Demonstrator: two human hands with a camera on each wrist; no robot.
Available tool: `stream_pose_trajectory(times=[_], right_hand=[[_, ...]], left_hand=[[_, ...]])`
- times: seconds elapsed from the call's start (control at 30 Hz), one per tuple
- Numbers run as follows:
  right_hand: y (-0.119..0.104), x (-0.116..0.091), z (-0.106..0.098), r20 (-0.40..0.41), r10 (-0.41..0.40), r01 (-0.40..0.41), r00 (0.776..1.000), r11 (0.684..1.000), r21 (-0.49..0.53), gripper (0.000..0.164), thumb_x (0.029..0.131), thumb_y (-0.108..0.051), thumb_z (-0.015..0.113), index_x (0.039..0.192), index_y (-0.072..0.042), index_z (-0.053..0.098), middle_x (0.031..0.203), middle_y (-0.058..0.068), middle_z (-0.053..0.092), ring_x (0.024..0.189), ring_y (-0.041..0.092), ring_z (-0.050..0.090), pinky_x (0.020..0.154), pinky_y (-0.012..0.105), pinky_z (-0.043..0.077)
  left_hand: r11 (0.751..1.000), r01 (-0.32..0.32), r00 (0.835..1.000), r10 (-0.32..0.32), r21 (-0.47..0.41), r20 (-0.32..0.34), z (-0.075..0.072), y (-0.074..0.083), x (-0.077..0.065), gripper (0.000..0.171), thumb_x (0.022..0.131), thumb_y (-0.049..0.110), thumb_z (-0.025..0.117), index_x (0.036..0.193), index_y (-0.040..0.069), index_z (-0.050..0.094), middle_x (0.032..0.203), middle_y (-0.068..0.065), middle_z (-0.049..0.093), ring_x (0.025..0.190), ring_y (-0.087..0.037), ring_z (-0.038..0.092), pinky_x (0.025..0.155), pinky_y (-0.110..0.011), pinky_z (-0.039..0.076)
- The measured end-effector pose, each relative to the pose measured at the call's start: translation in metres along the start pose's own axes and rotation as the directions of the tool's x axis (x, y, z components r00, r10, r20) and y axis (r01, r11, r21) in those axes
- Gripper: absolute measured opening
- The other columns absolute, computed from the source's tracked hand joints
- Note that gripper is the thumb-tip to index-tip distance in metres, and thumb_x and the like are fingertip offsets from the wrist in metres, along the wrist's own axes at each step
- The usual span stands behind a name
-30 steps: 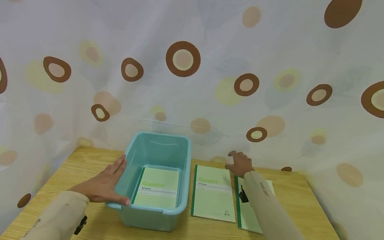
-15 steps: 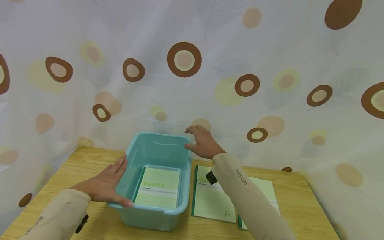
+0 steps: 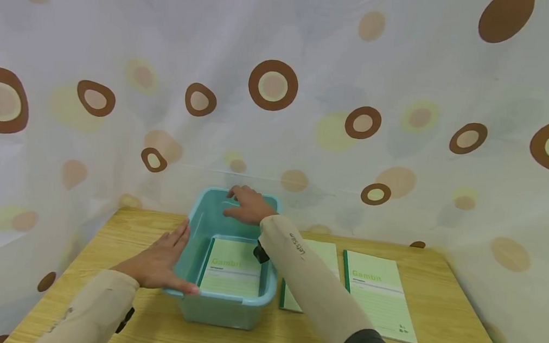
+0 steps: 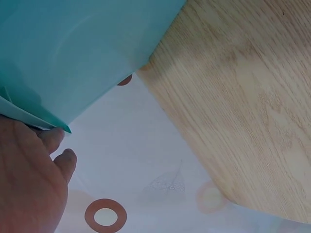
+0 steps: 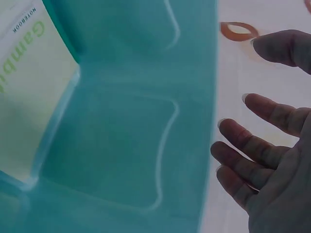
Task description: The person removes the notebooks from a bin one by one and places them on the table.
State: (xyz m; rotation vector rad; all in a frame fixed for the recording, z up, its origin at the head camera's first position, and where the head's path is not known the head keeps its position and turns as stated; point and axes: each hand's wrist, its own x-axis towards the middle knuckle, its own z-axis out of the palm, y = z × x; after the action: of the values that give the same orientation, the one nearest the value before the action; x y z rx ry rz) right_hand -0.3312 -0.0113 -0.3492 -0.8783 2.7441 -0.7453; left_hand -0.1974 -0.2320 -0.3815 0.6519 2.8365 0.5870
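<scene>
Right hand (image 3: pixel 250 206) shifted leftward, fingers (image 5: pixel 249 139) parted, left hand (image 3: pixel 158 262) against bin (image 3: pixel 218 313)

My head view looks forward and down from above the near side of the table (image 3: pixel 111 244), far enough back to take in the bin (image 3: pixel 218 313) and, behind it, the cloth (image 3: pixel 315 44). My left wrist view sits close beside the left hand (image 4: pixel 29 179), facing the bin's side; the head view shares that bin and the table. My right wrist view peers closely into the bin, the right hand (image 5: pixel 282 179) at its right edge; it shares the notebook (image 3: pixel 231 279) inside with the head view.
</scene>
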Motion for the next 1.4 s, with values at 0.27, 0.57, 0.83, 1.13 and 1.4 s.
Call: stream_pose_trajectory(times=[0.27, 0.57, 0.83, 1.13, 1.4], right_hand=[[-0.006, 0.022, 0.037, -0.010, 0.124, -0.124, 0.992, 0.992, -0.034, 0.050, 0.091, -0.038, 0.062, 0.134, -0.012, 0.053, 0.133, 0.007, 0.055, 0.113, 0.024, 0.056, 0.092, 0.037, 0.048], [-0.002, 0.039, 0.077, -0.030, 0.191, -0.191, 0.981, 0.981, -0.025, 0.050, 0.090, -0.039, 0.062, 0.128, -0.008, 0.056, 0.125, 0.009, 0.058, 0.113, 0.025, 0.056, 0.094, 0.038, 0.047], [0.010, 0.044, 0.099, 0.003, 0.230, -0.230, 0.973, 0.972, -0.048, 0.053, 0.085, -0.039, 0.069, 0.125, -0.006, 0.059, 0.120, 0.011, 0.060, 0.111, 0.025, 0.056, 0.092, 0.037, 0.048], [0.015, 0.049, 0.118, 0.125, 0.253, -0.265, 0.959, 0.960, 0.086, 0.060, 0.080, -0.027, 0.078, 0.129, -0.001, 0.056, 0.120, 0.012, 0.063, 0.107, 0.025, 0.060, 0.090, 0.037, 0.050], [0.020, 0.052, 0.125, 0.280, 0.275, -0.301, 0.920, 0.952, 0.052, 0.078, 0.078, -0.031, 0.080, 0.141, -0.002, 0.045, 0.135, 0.012, 0.055, 0.122, 0.027, 0.052, 0.100, 0.040, 0.044]], left_hand=[[0.999, -0.024, 0.998, 0.027, 0.048, -0.051, 0.006, -0.006, 0.001, 0.128, 0.071, 0.069, 0.069, 0.148, -0.013, 0.010, 0.158, -0.026, -0.002, 0.146, -0.039, 0.007, 0.115, -0.056, 0.007], [0.995, -0.052, 0.994, 0.060, 0.082, -0.094, 0.008, -0.007, 0.002, 0.126, 0.071, 0.070, 0.067, 0.149, -0.012, 0.011, 0.159, -0.025, 0.001, 0.146, -0.037, 0.006, 0.116, -0.054, 0.007], [0.991, -0.050, 0.993, 0.063, 0.122, -0.101, 0.010, -0.009, 0.002, 0.126, 0.071, 0.072, 0.065, 0.149, -0.012, 0.012, 0.159, -0.024, 0.003, 0.146, -0.036, 0.007, 0.116, -0.054, 0.008], [0.990, -0.039, 0.993, 0.053, 0.132, -0.102, 0.010, -0.012, 0.002, 0.127, 0.070, 0.074, 0.064, 0.150, -0.011, 0.012, 0.159, -0.023, 0.003, 0.147, -0.035, 0.008, 0.117, -0.053, 0.009], [0.991, -0.025, 0.996, 0.036, 0.134, -0.083, 0.009, -0.011, 0.002, 0.128, 0.070, 0.075, 0.063, 0.150, -0.010, 0.011, 0.159, -0.022, 0.002, 0.147, -0.034, 0.007, 0.117, -0.052, 0.007]])
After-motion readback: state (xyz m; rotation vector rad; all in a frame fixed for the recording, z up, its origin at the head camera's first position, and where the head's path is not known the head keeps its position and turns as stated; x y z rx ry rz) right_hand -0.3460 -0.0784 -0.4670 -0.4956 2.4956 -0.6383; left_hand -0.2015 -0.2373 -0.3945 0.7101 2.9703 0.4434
